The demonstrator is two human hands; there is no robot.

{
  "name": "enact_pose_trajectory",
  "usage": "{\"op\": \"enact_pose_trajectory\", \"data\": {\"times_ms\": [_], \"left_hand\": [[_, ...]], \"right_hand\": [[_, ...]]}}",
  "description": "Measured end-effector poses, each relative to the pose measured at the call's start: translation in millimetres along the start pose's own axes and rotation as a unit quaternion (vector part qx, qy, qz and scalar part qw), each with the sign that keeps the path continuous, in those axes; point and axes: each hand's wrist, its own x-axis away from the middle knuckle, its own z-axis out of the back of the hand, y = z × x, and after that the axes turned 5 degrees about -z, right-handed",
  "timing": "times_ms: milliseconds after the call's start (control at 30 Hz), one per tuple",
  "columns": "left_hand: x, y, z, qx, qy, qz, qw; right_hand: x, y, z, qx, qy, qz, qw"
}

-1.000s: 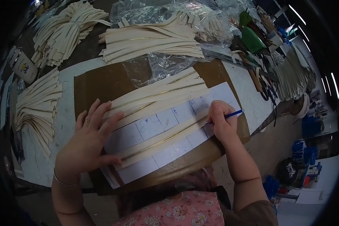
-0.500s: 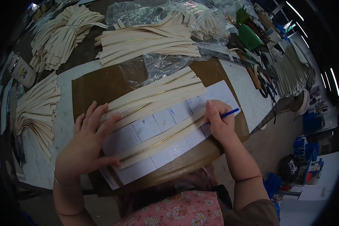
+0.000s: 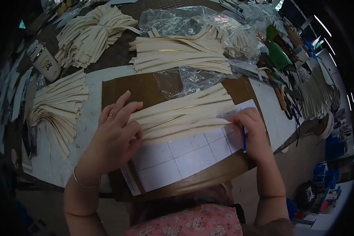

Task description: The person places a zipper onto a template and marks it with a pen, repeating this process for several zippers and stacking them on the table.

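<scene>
A cream zipper with metal teeth stretches between my two hands, above the upper part of a lined white sheet. My left hand pinches its left end between thumb and a finger, with other fingers raised. At the other end, my right hand grips the zipper tip with closed fingers. A blue pen is also tucked in that hand, pointing down. Just beyond, more cream zippers lie side by side on a brown board, partly behind the held one.
Bundles of cream zippers lie at the back and left. Clear plastic bags sit behind the board. A metal ruler, cutting tools and a green box are at right. A printed bottle stands at left.
The zipper that lay across the lined sheet has been picked up at both ends and moved away from me, toward the other zippers. The pen now points down. The view has shifted.
</scene>
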Motion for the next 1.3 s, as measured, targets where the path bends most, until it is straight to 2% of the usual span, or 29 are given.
{"op": "enact_pose_trajectory", "data": {"times_ms": [67,100,133,200,300,467,533,633,667,733,933,1000,1067,1100,1167,1200,1267,1300], "left_hand": [[0,-6,-4,-0.027,0.024,0.023,0.999],[0,-10,-7,0.023,0.034,0.042,0.998],[0,-12,-10,0.073,0.044,0.062,0.994],[-3,-11,-13,0.065,0.037,0.063,0.995],[-4,-9,-20,0.038,0.045,0.069,0.996],[-12,-3,-32,-0.007,0.035,0.102,0.994],[-15,-4,-35,-0.036,0.033,0.095,0.994],[-21,-9,-33,-0.067,0.043,0.085,0.993],[-20,-14,-28,-0.072,0.046,0.092,0.992],[-20,-30,-10,-0.172,0.108,0.057,0.977],[29,-112,94,-0.332,0.050,0.100,0.937],[58,-144,121,-0.362,0.021,0.170,0.916],[80,-160,146,-0.348,-0.023,0.298,0.888],[95,-171,152,-0.347,-0.022,0.298,0.889],[123,-197,152,-0.357,-0.001,0.413,0.838],[137,-206,147,-0.357,0.000,0.412,0.838],[157,-213,126,-0.358,0.041,0.479,0.800],[162,-216,112,-0.358,0.041,0.477,0.802]], "right_hand": [[-32,-5,5,0.013,0.041,0.053,0.998],[-46,-4,1,0.006,0.046,0.059,0.997],[-59,-4,-3,-0.025,0.090,0.050,0.994],[-78,-3,-13,-0.087,0.147,0.018,0.985],[-77,18,-29,-0.068,0.142,0.032,0.987],[-70,35,-28,-0.117,0.120,0.024,0.986],[-70,37,-27,-0.175,0.113,-0.019,0.978],[-70,45,-26,-0.177,0.122,0.006,0.977],[-69,49,-27,-0.181,0.121,0.014,0.976],[-69,59,-28,-0.193,0.124,-0.004,0.973],[-68,69,-24,-0.215,0.143,-0.018,0.966],[-68,71,-27,-0.226,0.134,-0.036,0.964],[-68,70,-26,-0.234,0.122,-0.051,0.963],[-69,65,-26,-0.225,0.119,-0.043,0.966],[-69,62,-26,-0.215,0.117,-0.034,0.969],[-70,63,-26,-0.211,0.113,-0.032,0.970],[-70,64,-26,-0.207,0.111,-0.032,0.972],[-70,64,-26,-0.221,0.108,-0.048,0.968]]}}
